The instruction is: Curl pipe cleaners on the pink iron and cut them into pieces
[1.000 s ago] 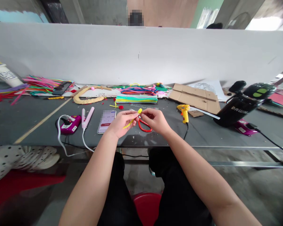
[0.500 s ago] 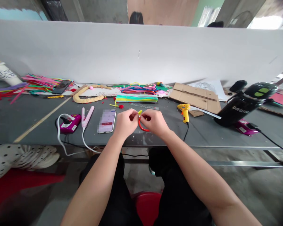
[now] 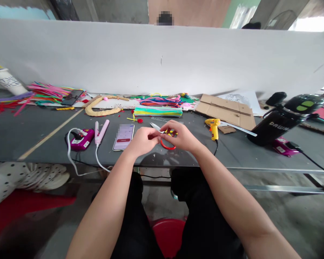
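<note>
My left hand (image 3: 146,139) and my right hand (image 3: 179,135) meet above the front of the grey table, fingertips pinched together. What sits between the fingers is too small or too hidden to name. Right under my right hand is a pair of scissors (image 3: 168,145) with a red and a yellow handle loop. Its pointed blade sticks out up and left past the fingers; whether it lies on the table or is held, I cannot tell. Just beyond is a yellow-green pipe cleaner piece (image 3: 131,119) with a red tuft (image 3: 140,121). A lit phone (image 3: 123,138) lies left of my left hand.
Pipe cleaner bundles (image 3: 158,111) lie along the white partition (image 3: 97,57). Rightward are a yellow glue gun (image 3: 214,128), cardboard (image 3: 226,109) and a black bottle (image 3: 272,124). Leftward lie a pink styling iron (image 3: 100,132) and a purple power socket (image 3: 82,140) with cords.
The small yellow piece at my fingertips is no longer visible. My right hand's fingers have lifted and arched, and more of the scissors, blade and handles, now shows.
</note>
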A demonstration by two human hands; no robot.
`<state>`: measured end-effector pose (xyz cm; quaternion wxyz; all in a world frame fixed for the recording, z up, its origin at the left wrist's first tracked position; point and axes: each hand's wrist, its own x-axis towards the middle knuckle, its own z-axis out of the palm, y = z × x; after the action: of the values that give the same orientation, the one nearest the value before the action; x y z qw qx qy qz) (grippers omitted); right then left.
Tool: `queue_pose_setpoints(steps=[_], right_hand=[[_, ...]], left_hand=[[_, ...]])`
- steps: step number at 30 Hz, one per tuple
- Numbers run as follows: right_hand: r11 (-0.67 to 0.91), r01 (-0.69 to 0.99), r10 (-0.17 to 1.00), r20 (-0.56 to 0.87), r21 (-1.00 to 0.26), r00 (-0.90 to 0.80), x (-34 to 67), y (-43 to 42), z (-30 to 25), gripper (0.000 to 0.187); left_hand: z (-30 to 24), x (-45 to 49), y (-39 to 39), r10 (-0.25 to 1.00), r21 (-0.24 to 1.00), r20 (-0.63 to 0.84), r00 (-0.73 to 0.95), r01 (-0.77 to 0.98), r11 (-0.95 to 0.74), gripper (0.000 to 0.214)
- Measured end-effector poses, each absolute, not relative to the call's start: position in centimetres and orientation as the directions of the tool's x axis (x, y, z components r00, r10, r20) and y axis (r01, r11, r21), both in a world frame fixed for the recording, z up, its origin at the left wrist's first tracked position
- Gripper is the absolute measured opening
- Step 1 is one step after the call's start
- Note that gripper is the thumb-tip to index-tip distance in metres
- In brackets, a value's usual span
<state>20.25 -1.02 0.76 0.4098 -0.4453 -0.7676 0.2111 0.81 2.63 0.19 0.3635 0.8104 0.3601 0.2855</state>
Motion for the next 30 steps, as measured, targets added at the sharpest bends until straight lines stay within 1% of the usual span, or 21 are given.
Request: queue_pose_setpoints(steps=[2,4,6,8,10,13,17,20,23,25,27,28,30], right_hand=[[0.347,0.394,0.931,0.261,-0.851,-0.255,20.5,-0.8,0.5,0.015],[0.141,0.275,0.964,0.068,-0.951,-0.258,20.7,-0.6,0.2,0.016],[-0.04,0.168,0.965,-0.081,-0.985,-0.248,20.9,-0.4,0.1,0.015],[-0.169,0.08,0.954,-0.183,-0.982,-0.237,21.1,-0.2,0.0,0.016],[-0.245,0.014,0.944,-0.242,-0.969,-0.223,21.3,-0.1,0.0,0.016],[-0.3,-0.061,0.934,-0.28,-0.952,-0.223,21.3,0.0,0.1,0.015],[-0.374,-0.127,0.905,-0.332,-0.919,-0.264,21.3,-0.1,0.4,0.008],[-0.427,-0.176,0.891,-0.378,-0.887,-0.252,21.3,0.2,0.3,0.004],[-0.438,-0.192,0.887,-0.388,-0.878,-0.249,21.4,0.4,0.0,0.006],[-0.384,-0.188,0.909,-0.333,-0.904,-0.252,21.4,0.4,-0.1,0.002],[-0.265,-0.158,0.945,-0.224,-0.951,-0.238,21.4,0.2,-0.3,0.008],[-0.185,-0.116,0.963,-0.156,-0.976,-0.221,21.5,0.1,-0.4,0.011],[0.018,0.02,0.985,0.014,-1.0,-0.175,21.4,-0.1,-0.6,0.015]], left_hand=[[0.1,0.9,2.5,0.774,0.77,0.201,0.601,0.392,-0.504,0.019],[-0.1,1.1,2.4,0.764,0.744,0.21,0.609,0.408,-0.53,0.02],[-0.3,1.3,2.4,0.758,0.719,0.234,0.609,0.417,-0.557,0.019],[-0.4,1.5,2.4,0.745,0.688,0.275,0.608,0.417,-0.594,0.018],[-0.5,1.7,2.4,0.726,0.653,0.328,0.604,0.411,-0.636,0.017],[-0.4,2.0,2.3,0.695,0.595,0.407,0.593,0.405,-0.694,0.016],[-0.4,2.3,1.9,0.646,0.513,0.487,0.588,0.406,-0.756,0.017],[-0.5,2.4,1.8,0.608,0.477,0.523,0.597,0.386,-0.789,0.019],[-0.4,2.5,1.8,0.59,0.458,0.536,0.603,0.38,-0.804,0.021],[-0.4,2.4,1.8,0.599,0.472,0.521,0.608,0.379,-0.796,0.02],[-0.3,2.3,1.9,0.641,0.54,0.48,0.599,0.375,-0.754,0.018],[-0.3,2.1,1.9,0.673,0.591,0.445,0.591,0.37,-0.717,0.017],[-0.2,1.8,2.1,0.734,0.695,0.357,0.578,0.361,-0.622,0.021]])
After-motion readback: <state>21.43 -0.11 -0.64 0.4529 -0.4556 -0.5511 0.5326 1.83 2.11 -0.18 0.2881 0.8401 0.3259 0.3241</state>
